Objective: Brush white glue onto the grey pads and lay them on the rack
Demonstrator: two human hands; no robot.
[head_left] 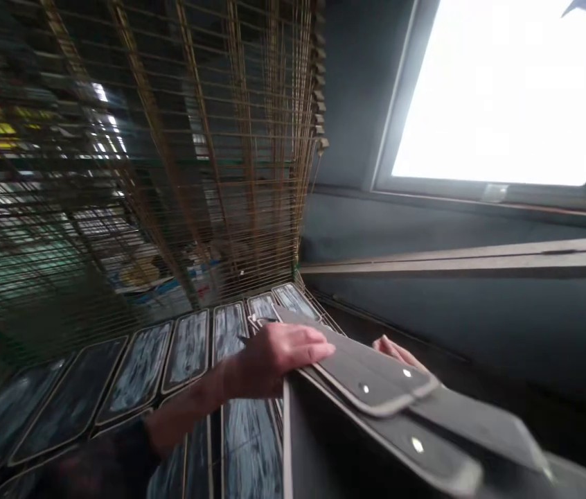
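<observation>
My left hand (293,350) reaches in from the lower left and lies closed over the edge of a stack of flat grey panels (342,364). Rounded corners, pale edges and shiny metal studs show on these panels, which look like bag flaps. Behind the far side of the stack, only part of my right hand (400,352) shows; most of its fingers are hidden. Under and beside the stack, rows of dark rounded panels (189,350) with whitish streaks lie side by side on a wire rack.
Tall brown wire racks (251,138) stand stacked upward at the left and back, with wires fanning out. On the right are a grey wall (350,104), a bright window (490,90) and a wooden rail (469,260). Blurred goods show through the wires.
</observation>
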